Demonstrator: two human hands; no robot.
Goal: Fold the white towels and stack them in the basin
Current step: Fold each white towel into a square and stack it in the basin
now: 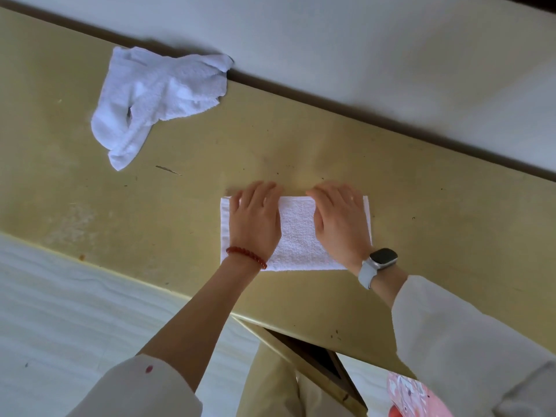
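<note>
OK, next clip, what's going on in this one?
A person is folding white towels on a yellowish table. Both hands, the left hand and the right hand, press flat on a folded towel lying near the table's front edge. A second, crumpled towel lies unfolded at the far left by the wall. No basin is in view.

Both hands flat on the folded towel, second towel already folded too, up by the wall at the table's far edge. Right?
Not quite. In the head view the second towel lies crumpled, not folded, at the table's far edge. The rest holds: left hand and right hand lie flat on the folded towel.
</note>
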